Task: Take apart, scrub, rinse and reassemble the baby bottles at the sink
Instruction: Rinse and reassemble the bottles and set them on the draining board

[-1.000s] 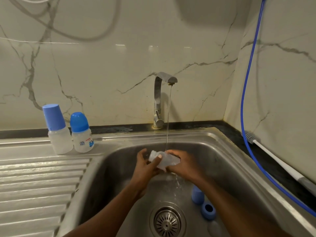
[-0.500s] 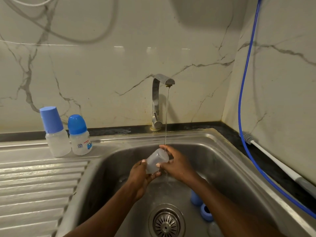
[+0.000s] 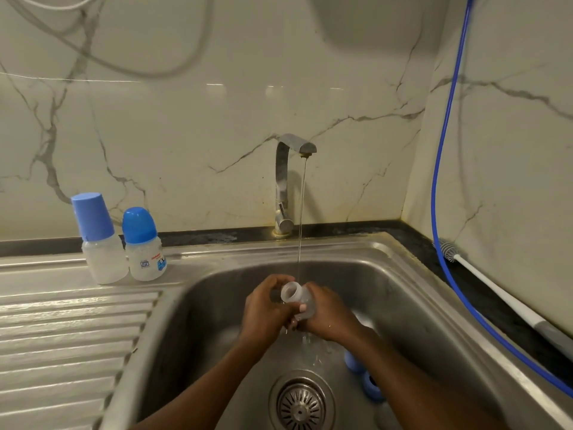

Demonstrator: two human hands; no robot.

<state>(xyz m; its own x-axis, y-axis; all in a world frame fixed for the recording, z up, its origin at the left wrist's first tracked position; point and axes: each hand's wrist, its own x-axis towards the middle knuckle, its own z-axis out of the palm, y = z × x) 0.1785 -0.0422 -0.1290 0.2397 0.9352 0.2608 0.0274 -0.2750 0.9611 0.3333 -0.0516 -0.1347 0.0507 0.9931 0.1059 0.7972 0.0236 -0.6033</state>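
I have one clear plastic baby bottle body (image 3: pixel 297 297), uncapped, over the stainless steel sink basin (image 3: pixel 400 274). Its open mouth tilts up and left, and I can't tell if it holds water. My left hand (image 3: pixel 263 308) curls its fingers at the neck, and my right hand (image 3: pixel 330 318) wraps the body. The thin water stream (image 3: pixel 300 228) from the chrome tap (image 3: pixel 283 181) lands at the neck. Two blue plastic bottle parts (image 3: pixel 354 363) lie in the basin, right of the round drain strainer (image 3: pixel 300 405). Two blue-capped bottles (image 3: pixel 104 259) stand upright side by side on the ribbed drainboard (image 3: pixel 62 336), contents unclear.
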